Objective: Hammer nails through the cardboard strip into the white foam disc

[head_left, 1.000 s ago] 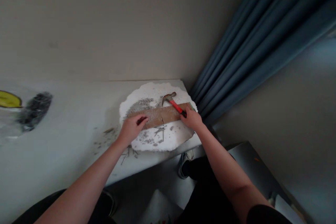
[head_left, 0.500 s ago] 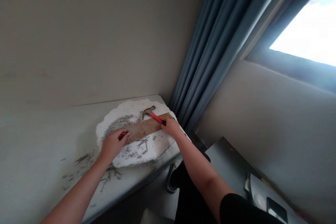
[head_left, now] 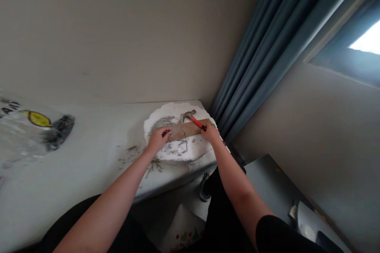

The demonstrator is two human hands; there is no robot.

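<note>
A brown board point(head_left: 181, 129), with many small marks on its left part, lies across a round white slab with a ragged edge point(head_left: 194, 151). My left hand point(head_left: 156, 140) is closed over the board's left part, a small dark-red object point(head_left: 165, 132) between its fingers; its kind is not clear. At the board's right end, my right hand point(head_left: 211, 133) is closed at the black grip end of a claw hammer point(head_left: 196, 121) with a red handle. The hammer's head rests toward the far side of the slab. Grey nails point(head_left: 183, 143) and dark bits lie scattered on the slab.
More nails point(head_left: 154, 167) and debris lie on the white table point(head_left: 101, 166) left of the slab. A clear plastic bag point(head_left: 35, 128) with dark contents stands further left. Blue curtains point(head_left: 252, 47) hang behind. A dark grey surface point(head_left: 267, 182) is at right.
My view has swung left and drawn back, so the slab appears further right and smaller, and the plastic bag has come into view. Both hands keep their places on the board and hammer.
</note>
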